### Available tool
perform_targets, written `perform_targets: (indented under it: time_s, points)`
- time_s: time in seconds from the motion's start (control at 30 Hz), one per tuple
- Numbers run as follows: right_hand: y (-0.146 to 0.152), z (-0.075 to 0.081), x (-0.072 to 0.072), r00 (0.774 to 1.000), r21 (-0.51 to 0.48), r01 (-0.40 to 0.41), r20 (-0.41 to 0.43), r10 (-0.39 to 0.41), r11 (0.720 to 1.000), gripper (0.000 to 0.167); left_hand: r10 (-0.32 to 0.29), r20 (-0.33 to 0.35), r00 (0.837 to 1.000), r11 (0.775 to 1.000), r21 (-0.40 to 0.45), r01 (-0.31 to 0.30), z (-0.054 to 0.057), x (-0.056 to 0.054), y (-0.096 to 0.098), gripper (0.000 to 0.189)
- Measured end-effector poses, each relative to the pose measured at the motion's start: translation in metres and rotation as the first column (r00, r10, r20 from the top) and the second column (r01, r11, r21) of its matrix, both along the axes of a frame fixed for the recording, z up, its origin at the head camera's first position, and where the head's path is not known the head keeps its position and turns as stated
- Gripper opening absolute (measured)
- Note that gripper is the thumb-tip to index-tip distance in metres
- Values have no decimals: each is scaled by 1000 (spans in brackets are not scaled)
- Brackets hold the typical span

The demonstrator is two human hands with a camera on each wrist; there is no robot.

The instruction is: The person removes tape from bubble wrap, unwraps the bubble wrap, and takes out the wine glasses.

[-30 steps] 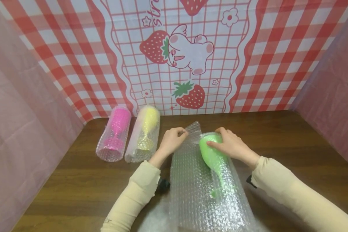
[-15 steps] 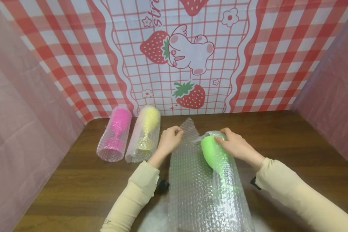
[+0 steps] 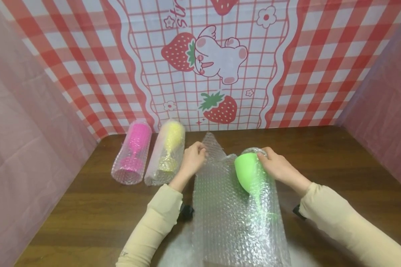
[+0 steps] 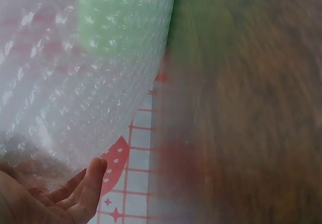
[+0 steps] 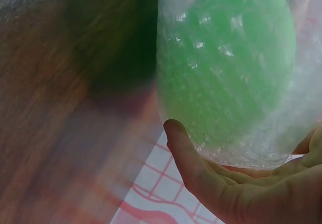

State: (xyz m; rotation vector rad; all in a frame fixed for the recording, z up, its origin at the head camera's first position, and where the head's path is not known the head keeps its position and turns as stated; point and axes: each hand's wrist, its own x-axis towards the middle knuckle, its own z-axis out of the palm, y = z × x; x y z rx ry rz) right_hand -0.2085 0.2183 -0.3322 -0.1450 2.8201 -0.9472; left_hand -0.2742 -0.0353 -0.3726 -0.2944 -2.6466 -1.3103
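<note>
A bright green plastic goblet (image 3: 245,172) lies with its bowl away from me, partly covered by a sheet of clear bubble wrap (image 3: 217,207). Its stem and foot show only faintly through the plastic. My right hand (image 3: 282,167) grips the bowl near its rim, thumb on top; in the right wrist view the wrapped green bowl (image 5: 226,73) sits in the curl of the fingers. With my left hand (image 3: 193,157) I pinch the far left edge of the bubble wrap, whose loose corner sticks up beyond the fingertips. The left wrist view shows thumb and fingers (image 4: 93,183) at that edge.
On the left of the wooden table (image 3: 77,222) lie a pink goblet (image 3: 135,144) and a yellow goblet (image 3: 172,139), each rolled in bubble wrap. A strawberry-print cloth (image 3: 217,107) hangs behind the table, with pink curtains (image 3: 30,111) at the sides.
The left hand has drawn the bubble wrap's edge slightly left. The right hand has shifted a little right with the goblet, and more of the green bowl lies uncovered.
</note>
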Motion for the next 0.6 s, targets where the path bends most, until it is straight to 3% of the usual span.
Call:
perform_targets:
  time_s: [0.6]
  points:
    - [15, -7, -4, 1000, -31, 30, -3, -30, 999, 57, 21, 37, 999, 999, 34, -22, -3, -5, -5, 16]
